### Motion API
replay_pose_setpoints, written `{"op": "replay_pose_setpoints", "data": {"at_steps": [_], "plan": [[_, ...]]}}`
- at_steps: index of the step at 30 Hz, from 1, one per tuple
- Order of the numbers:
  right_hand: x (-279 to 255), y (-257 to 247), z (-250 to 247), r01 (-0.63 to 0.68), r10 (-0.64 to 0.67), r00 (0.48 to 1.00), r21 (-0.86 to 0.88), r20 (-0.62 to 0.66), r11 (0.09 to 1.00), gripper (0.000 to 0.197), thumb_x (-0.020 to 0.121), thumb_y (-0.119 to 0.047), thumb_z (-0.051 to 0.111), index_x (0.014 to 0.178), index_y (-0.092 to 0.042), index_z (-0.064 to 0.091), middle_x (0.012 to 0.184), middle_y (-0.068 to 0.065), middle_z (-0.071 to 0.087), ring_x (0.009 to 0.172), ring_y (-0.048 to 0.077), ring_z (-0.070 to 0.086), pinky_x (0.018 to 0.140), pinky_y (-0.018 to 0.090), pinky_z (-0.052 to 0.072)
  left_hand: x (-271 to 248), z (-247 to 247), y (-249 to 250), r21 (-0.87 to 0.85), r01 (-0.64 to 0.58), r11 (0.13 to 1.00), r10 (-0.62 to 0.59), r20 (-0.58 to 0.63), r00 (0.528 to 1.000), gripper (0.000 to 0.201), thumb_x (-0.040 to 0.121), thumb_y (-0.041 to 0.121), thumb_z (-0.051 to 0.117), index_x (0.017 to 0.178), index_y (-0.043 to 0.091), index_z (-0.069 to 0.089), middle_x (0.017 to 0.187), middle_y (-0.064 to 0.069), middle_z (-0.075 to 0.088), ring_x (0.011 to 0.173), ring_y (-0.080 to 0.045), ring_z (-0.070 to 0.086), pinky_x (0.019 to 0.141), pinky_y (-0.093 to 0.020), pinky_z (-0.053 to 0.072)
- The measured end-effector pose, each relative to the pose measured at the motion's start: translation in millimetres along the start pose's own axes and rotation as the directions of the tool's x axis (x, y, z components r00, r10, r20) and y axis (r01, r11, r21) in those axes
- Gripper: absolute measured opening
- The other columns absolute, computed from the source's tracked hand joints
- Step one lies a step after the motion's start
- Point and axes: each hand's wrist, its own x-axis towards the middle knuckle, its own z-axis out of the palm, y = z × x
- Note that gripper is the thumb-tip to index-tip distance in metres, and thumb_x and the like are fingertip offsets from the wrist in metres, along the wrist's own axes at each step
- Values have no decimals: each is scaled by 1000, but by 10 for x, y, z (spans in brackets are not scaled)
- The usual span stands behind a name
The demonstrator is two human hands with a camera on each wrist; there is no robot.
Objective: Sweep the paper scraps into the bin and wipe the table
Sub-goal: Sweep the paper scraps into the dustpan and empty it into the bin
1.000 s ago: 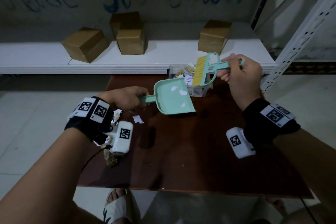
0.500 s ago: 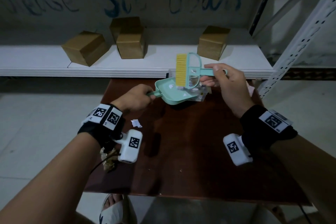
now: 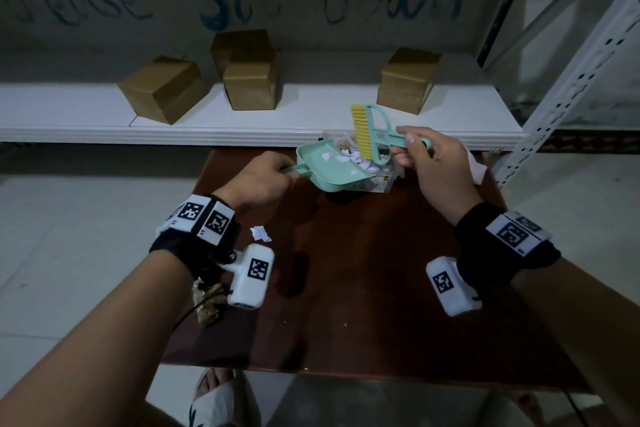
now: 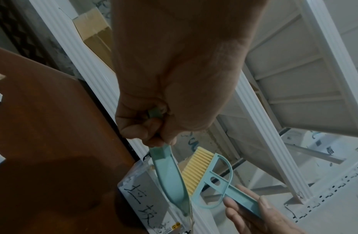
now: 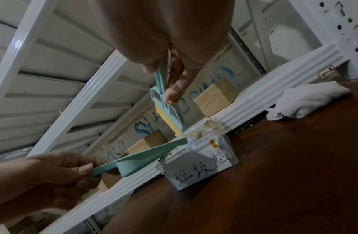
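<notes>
Currently the left hand (image 3: 258, 180) has its fingers curled round the handle of the dustpan (image 3: 329, 168), which is tilted with its front lip over the bin (image 5: 198, 164) at the far edge of the bench (image 3: 363, 270). The right hand (image 3: 440, 166) pinches the handle of the brush (image 3: 372, 133) between thumb and fingers, bristles pointing down at the lip of the dustpan. White scraps (image 3: 341, 159) lie in the dustpan near its lip; more paper fills the bin. One scrap (image 3: 260, 233) lies on the bench near the left wrist, and crumpled brown paper (image 3: 207, 302) sits at the left bench edge. A white cloth (image 5: 306, 101) rests at the far right of the bench, beside the shelf (image 3: 311, 121). The scraps appear very light and loose, so a slow tilt and short brush strokes should keep them from scattering. The dustpan and brush look like stiff, light plastic; each is best held at its handle, as shown. The bin looks like thin clear plastic and may slide if pushed. The cloth looks soft and is best gathered in the palm for wiping.
</notes>
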Motion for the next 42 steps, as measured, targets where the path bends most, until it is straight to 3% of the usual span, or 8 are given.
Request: {"op": "replay_pose_setpoints", "data": {"at_steps": [6, 11, 15, 20, 25, 28, 35, 42], "plan": [[-62, -92, 59, 17, -17, 1000, 103, 3, 995, 29, 112, -23, 43, 115, -12, 70, 91, 8, 78, 82, 20, 75, 83, 41, 62, 1, -17, -20, -49, -13, 999, 12, -22, 1000, 13, 102, 18, 58, 101, 11, 69, 72, 2, 58, 63, -13, 51, 60, -27, 39], [-42, -97, 34, 48, -49, 999, 75, 10, 996, 30, 112, -24, 42, 108, -14, 69, 89, 12, 78, 85, 37, 73, 83, 52, 61, 21, -23, -32, -28, -15, 1000, 14, -29, 999, 14, 101, 19, 59, 105, 11, 70, 73, 2, 58, 66, -15, 51, 64, -29, 39], [-4, -39, 6, 68, -68, 997, -2, -39, 998, 28, 109, -29, 46, 108, -19, 72, 88, 7, 78, 83, 32, 74, 83, 58, 60, 18, -24, -31, -5, -22, 1000, 21, -34, 999, 16, 101, 19, 61, 110, 10, 70, 76, 3, 58, 66, -11, 51, 66, -28, 40], [3, -26, -5, 64, -60, 995, 49, -80, 997, 29, 109, -32, 47, 110, -19, 73, 89, 5, 79, 88, 30, 75, 85, 55, 61, 29, -11, -33, -2, -16, 1000, 16, -36, 999, 18, 101, 18, 60, 111, 8, 70, 74, 3, 57, 64, -11, 51, 65, -28, 40], [-30, -108, -2, 42, -37, 998, 118, -47, 992, 33, 112, -23, 42, 110, -4, 70, 86, 12, 77, 79, 27, 73, 75, 37, 59, 28, -3, -16, -9, -16, 1000, 15, -52, 999, 18, 101, 20, 60, 111, 9, 70, 75, 2, 57, 66, -13, 51, 67, -28, 41], [-33, -99, -1, 44, -42, 999, 52, -27, 998, 31, 111, -25, 44, 108, -10, 71, 85, 9, 78, 80, 32, 74, 76, 44, 61, 23, -7, -5, -9, -24, 1000, 23, -63, 998, 17, 102, 20, 60, 112, 10, 70, 76, 2, 58, 65, -11, 51, 61, -28, 40], [-29, -72, -21, 84, -85, 994, -11, -72, 996, 28, 110, -30, 47, 114, -18, 73, 89, 1, 78, 84, 25, 75, 82, 54, 61, 20, -5, -14, 16, -20, 1000, 21, -36, 999, 19, 102, 21, 59, 112, 9, 70, 78, 1, 60, 67, -10, 52, 68, -28, 40], [-87, -107, 86, 52, -51, 999, 123, -15, 991, 24, 110, -23, 48, 117, -20, 71, 98, 2, 79, 92, 20, 77, 88, 40, 63, 28, 10, -41, -8, -19, 1000, 19, -23, 1000, 18, 101, 20, 60, 110, 9, 70, 75, 2, 59, 66, -13, 52, 67, -29, 42]]}}
